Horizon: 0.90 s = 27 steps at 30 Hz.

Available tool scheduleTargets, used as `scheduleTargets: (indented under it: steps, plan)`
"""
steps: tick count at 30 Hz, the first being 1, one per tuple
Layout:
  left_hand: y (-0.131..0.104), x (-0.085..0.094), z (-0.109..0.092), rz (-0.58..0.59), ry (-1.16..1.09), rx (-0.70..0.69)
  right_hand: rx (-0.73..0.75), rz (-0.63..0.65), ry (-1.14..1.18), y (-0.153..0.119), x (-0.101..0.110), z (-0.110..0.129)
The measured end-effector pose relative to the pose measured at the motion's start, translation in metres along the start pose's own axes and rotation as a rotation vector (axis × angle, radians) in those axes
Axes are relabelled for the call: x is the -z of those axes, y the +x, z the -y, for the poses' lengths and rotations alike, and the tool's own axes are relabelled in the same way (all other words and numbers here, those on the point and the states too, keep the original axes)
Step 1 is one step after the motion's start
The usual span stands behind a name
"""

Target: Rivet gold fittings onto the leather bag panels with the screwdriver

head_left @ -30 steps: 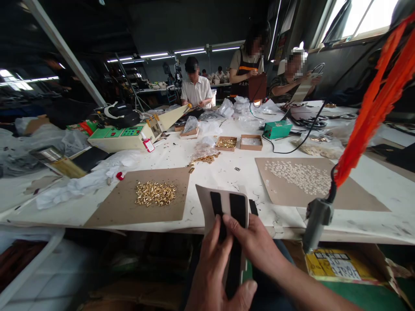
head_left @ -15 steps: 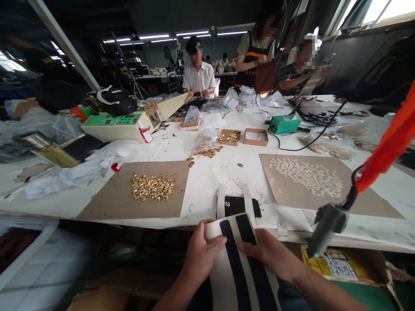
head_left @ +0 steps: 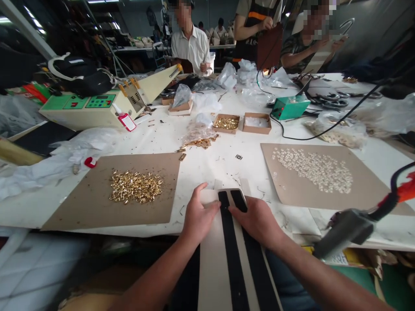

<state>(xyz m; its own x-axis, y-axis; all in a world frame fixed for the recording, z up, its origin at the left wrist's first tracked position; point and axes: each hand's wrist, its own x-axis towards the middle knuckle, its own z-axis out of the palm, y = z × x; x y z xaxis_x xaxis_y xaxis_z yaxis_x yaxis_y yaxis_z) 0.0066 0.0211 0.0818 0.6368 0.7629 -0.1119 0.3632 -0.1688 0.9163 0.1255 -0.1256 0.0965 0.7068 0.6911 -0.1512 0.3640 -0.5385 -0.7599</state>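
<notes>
A long cream panel with black stripes (head_left: 231, 255) stretches from my lap up to the table's front edge. My left hand (head_left: 199, 214) grips its left side near the far end, the thumb lying on top. On the opposite side my right hand (head_left: 257, 218) holds the same end, its thumb pressed beside a black stripe. Both thumbs are close together near a small dark spot on the stripe. Brown sheets flank the panel: the left sheet (head_left: 78, 203) bears a heap of gold metal pieces (head_left: 136, 186), the right sheet (head_left: 279, 192) many clear rings (head_left: 316, 170).
Beyond lie a small box of gold parts (head_left: 227, 123), a green box with a cable (head_left: 289, 106) and a cream machine (head_left: 78, 108). A grey tool on an orange cord (head_left: 345, 231) hangs at right. Other people work across the table (head_left: 223, 151).
Both hands have moved the panel's far end forward over the table edge, covering the black piece that lay there. The camera view has shifted, and the hanging tool appears farther right.
</notes>
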Motion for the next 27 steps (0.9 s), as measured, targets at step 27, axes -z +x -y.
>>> scheduleTargets:
  steps: [27]
  plan:
    - [0.009,-0.010,0.013,-0.039,0.172,-0.159,0.132,-0.116,-0.166,0.006,-0.019,-0.017]
